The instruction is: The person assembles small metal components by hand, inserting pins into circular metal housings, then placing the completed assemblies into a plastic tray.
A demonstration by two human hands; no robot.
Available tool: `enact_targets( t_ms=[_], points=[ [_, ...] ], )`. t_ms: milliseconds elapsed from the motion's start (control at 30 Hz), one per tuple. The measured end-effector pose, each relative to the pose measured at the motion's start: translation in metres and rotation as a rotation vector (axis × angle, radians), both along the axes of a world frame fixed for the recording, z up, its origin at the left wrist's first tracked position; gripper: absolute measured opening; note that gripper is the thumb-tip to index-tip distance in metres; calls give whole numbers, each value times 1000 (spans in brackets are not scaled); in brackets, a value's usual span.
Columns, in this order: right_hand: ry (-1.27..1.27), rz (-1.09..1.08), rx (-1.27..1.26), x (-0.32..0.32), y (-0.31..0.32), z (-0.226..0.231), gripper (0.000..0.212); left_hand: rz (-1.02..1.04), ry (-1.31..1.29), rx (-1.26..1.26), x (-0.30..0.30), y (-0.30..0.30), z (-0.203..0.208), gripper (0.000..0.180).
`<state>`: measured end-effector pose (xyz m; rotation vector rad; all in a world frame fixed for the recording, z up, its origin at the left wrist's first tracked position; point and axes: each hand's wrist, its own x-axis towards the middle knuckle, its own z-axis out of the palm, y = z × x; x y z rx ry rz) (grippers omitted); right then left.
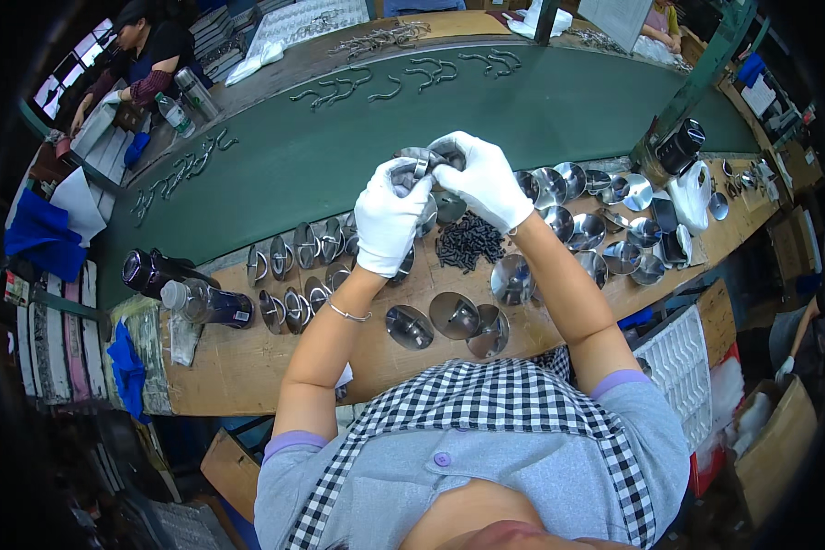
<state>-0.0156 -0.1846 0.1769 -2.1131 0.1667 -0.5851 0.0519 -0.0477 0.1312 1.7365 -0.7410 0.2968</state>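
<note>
White gloves cover both of my hands, which meet over the far edge of the wooden bench. My left hand (387, 225) is closed round a shiny metal piece (421, 168), a curved part with a band-like edge; its full shape is hidden by the fingers. From the other side my right hand (486, 179) grips the same piece, thumb and fingers bent over it. Just below the hands lies a heap of small black cylindrical pieces (467, 242). Polished round metal discs (455, 315) rest on the bench nearest my body, some overlapping.
Rows of standing metal discs (281, 258) fill the bench's left; more discs (588, 231) crowd the right. A green belt (275, 179) beyond carries curved metal parts (431, 73). Bottles (206, 302) stand left, a dark flask (680, 147) right. A co-worker (156, 55) works far left.
</note>
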Motion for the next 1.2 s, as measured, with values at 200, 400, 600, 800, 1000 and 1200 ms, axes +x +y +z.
enact_targets(
  t_ms=[200, 400, 600, 800, 1000, 1200],
  points=[
    [-91, -26, 135, 6, 8, -10, 23, 36, -37, 53, -6, 1, 0, 31],
    [-94, -28, 140, 10, 13, -14, 23, -100, 199, -100, -7, 4, 0, 33],
    [-64, 86, 110, 7, 16, -4, 33, -185, 407, -284, 3, 13, -1, 38],
    [-55, 178, 203, 2, 7, -6, 42, -252, 669, -317, 2, 18, 14, 31],
    [-44, 83, 105, 8, 13, -6, 32, -247, 513, -295, 0, 16, 3, 34],
    [-113, -20, 27, 11, 19, -9, 24, -286, 545, -269, -21, 13, 10, 40]
  ],
)
